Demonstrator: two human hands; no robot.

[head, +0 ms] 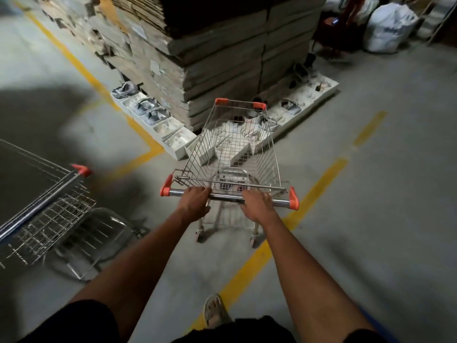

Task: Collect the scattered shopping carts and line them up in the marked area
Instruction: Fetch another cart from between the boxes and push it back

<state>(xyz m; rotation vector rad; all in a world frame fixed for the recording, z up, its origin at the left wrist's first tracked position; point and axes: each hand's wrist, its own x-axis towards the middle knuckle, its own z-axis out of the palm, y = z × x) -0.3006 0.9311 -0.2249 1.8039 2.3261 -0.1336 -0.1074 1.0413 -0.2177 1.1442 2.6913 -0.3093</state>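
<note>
- Straight ahead in the head view, at 12 o'clock from the body: a small wire shopping cart, upright on its wheels, basket holding nothing that can be made out.
- Left hand clenched over the cart's metal handle bar, near its left end, just inside the orange end cap.
- Right hand wrapped over the same bar toward its right end, fingers curled on top, short of the other orange cap.
- Both forearms stretched forward, roughly parallel, from dark sleeves at the bottom edge.
- Cart's rear wheels standing on or just beside a dashed yellow floor line running from 6 o'clock up toward 1 o'clock.
- At 12 o'clock beyond the cart's nose: a tall stack of flattened cardboard on a pale base, dusty shoes lined along that base.
- Another yellow floor line running along the stack's left side, from 11 o'clock down to a corner near 10 o'clock.
- At 9 o'clock: a second cart, larger in view, blurred, with one orange corner cap; well apart from both hands, untouched.
- At 1 o'clock, far off: a bulging white sack among dim clutter.
- At 6 o'clock: one foot in a pale sandal, planted beside the dashed line.
- Floor: bare grey concrete.
</note>
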